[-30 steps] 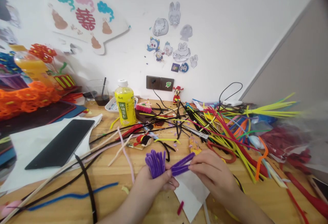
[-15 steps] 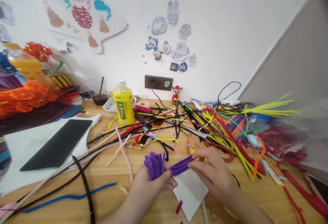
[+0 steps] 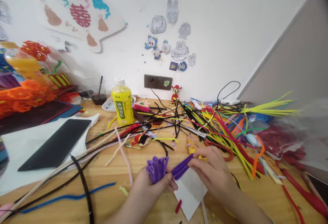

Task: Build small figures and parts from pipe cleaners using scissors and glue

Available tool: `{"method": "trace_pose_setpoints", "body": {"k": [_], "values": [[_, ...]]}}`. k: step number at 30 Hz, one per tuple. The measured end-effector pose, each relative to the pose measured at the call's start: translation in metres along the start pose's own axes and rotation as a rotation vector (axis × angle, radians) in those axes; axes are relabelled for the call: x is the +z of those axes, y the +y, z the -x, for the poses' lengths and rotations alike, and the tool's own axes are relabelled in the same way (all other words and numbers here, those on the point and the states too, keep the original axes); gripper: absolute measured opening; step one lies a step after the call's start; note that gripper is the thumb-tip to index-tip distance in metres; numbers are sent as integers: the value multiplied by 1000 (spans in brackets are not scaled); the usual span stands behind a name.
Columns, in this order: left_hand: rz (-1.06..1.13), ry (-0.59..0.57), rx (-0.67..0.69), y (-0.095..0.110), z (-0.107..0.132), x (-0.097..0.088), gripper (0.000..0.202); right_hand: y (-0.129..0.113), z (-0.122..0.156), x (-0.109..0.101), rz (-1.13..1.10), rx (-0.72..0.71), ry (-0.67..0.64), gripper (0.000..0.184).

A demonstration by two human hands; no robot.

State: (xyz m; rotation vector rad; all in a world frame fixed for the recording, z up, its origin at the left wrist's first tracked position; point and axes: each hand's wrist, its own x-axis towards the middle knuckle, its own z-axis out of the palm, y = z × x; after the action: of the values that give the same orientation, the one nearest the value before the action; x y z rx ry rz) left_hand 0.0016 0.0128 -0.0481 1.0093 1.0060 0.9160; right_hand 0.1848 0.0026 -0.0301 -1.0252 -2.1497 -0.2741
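A bundle of purple pipe cleaners [image 3: 155, 169] is gripped in my left hand [image 3: 151, 190], its looped ends fanned upward above the thumb. From that hand a flat strip of purple pipe cleaners [image 3: 182, 168] reaches to the right. My right hand [image 3: 211, 172] is closed in a pinch on the strip's far end. Whether strip and bundle join is hidden behind my left fingers. Below the strip, a white paper piece [image 3: 191, 193] lies on the wooden table, with a short dark-pink pipe cleaner piece [image 3: 178, 206] at its left edge.
Scissors with red handles [image 3: 196, 131] lie beyond my right hand, near a heap of coloured pipe cleaners [image 3: 228, 128]. A yellow drink bottle [image 3: 122, 104] stands at the back. On the left, a black tablet [image 3: 56, 145] rests on white paper. Black strands and a wooden stick cross the table.
My left hand and the purple bundle have shifted slightly right and down, and the bundle's loops have tilted a little. The right hand keeps its pinch on the strip.
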Motion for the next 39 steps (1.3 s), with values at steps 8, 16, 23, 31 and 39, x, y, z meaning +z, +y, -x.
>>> {"method": "trace_pose_setpoints", "body": {"k": [8,16,23,31,39], "values": [[-15,1,-1,2,1,-2,36,11,9,8,-253,328,-38,30],[8,-35,-10,-5,-3,-6,40,18,7,4,-598,578,-226,31],[117,-76,-98,-10,-7,-8,41,27,7,-1,-914,648,-259,30],[159,-74,-93,-12,-7,-8,41,23,4,4,-956,728,-186,21],[60,-67,-26,-10,-7,-6,41,17,3,13,-896,820,-110,23]]}}
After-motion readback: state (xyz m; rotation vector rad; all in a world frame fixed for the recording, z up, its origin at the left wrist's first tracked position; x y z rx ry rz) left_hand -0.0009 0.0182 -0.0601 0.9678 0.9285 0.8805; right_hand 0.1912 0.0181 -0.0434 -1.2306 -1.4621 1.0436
